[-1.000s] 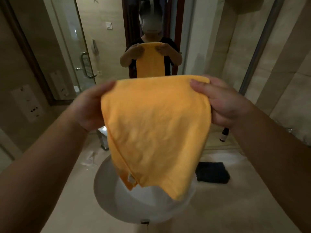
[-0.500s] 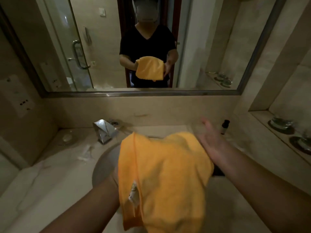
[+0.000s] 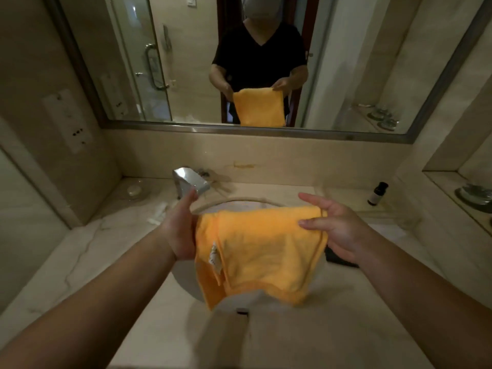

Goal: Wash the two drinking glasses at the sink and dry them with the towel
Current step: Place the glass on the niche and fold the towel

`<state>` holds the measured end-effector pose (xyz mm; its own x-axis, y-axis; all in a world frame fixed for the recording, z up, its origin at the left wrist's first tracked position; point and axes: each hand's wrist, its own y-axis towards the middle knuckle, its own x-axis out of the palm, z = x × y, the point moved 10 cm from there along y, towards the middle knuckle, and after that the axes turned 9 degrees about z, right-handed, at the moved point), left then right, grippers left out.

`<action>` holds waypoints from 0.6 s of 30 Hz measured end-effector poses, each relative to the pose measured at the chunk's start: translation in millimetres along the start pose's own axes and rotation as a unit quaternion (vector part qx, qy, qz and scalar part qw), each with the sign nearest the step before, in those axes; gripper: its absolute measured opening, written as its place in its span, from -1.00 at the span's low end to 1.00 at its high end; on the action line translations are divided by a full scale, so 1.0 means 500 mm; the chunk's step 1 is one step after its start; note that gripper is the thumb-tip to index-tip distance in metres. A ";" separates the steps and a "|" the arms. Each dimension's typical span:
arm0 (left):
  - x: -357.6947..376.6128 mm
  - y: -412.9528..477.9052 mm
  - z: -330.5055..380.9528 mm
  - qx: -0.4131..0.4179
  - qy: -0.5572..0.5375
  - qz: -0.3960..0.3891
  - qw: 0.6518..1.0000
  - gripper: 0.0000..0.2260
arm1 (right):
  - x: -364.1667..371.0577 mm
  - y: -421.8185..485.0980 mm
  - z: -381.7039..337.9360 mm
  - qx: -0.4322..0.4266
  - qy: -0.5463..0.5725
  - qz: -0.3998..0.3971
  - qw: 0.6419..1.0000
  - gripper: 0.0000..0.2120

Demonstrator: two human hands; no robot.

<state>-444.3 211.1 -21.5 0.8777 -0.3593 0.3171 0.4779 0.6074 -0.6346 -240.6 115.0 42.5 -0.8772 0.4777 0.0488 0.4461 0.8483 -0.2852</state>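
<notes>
Towel: an orange towel [image 3: 262, 251], folded over and hanging slack, is held up above the sink [image 3: 186, 278]; a small white label shows near its left fold.
Left hand: the left hand [image 3: 179, 230] has its grip clenched on the towel's left edge, thumb pointing up toward the tap [image 3: 190, 182].
Right hand: the right hand [image 3: 334, 230] pinches the towel's upper right corner, with the cloth between the thumb on the near side and the fingers behind.
Sink: a round white basin set in the pale marble bench [image 3: 80, 257]; most of it is hidden behind the towel.
Tap: a chrome tap stands at the back of the basin, just beyond the left thumb.
Glasses: two glass pieces on dark coasters sit on the shelf [image 3: 439, 179] in the wall niche at far right, one [image 3: 476, 193] clearly in view; whether they are the drinking glasses is hard to tell, as they are dim and cut by the frame edge.
Small bottle: a dark bottle [image 3: 377, 193] with a pale label stands upright on the bench by the right wall, well apart from the towel.
Dark cloth: a black item [image 3: 340, 261] lies on the bench just beside the basin, partly behind the right hand.
Soap dish: a clear dish [image 3: 134, 190] sits in the back left corner of the bench.
Mirror: the mirror [image 3: 186, 62] shows a person in a black top holding the same towel.
</notes>
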 end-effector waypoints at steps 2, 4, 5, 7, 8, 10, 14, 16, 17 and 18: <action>-0.036 -0.019 0.016 0.030 0.038 0.058 0.997 -0.53 | 0.031 0.008 0.000 0.007 -0.038 0.003 0.999 -0.52; -0.078 -0.042 0.032 0.028 0.087 0.101 0.991 -0.69 | 0.070 0.027 0.018 0.040 -0.077 0.010 0.996 -0.61; -0.114 -0.047 0.044 0.022 0.111 0.134 0.984 -0.68 | 0.097 0.038 0.028 0.059 -0.090 0.013 0.994 -0.65; -0.185 -0.071 0.073 0.012 0.152 0.198 0.968 -0.59 | 0.168 0.056 0.035 0.086 -0.098 0.013 0.991 -0.68; -0.218 -0.089 0.091 0.015 0.156 0.224 0.962 -0.58 | 0.209 0.063 0.030 0.089 -0.094 0.007 0.992 -0.68; -0.279 -0.129 0.140 0.049 0.135 0.270 0.952 -0.69 | 0.294 0.077 0.011 0.068 -0.080 -0.006 0.994 -0.66; -0.405 -0.182 0.194 0.108 0.070 0.317 0.940 -0.80 | 0.446 0.091 -0.032 -0.021 -0.056 -0.029 0.998 -0.60; -0.464 -0.200 0.184 0.124 0.049 0.321 0.938 -0.87 | 0.504 0.088 -0.015 -0.035 -0.046 -0.042 0.997 -0.58; -0.499 -0.205 0.166 0.123 0.045 0.330 0.935 -0.89 | 0.529 0.086 0.009 -0.034 -0.045 -0.051 0.997 -0.58; -0.540 -0.203 0.140 0.117 0.044 0.341 0.932 -0.81 | 0.552 0.082 0.048 -0.027 -0.051 -0.061 0.996 -0.58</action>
<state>-727.6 296.0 6.7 0.9786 0.1175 -0.1691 -0.1872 0.8500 -0.4924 -468.5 276.2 21.0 -0.9377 0.3469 -0.0179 0.3415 0.9111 -0.2310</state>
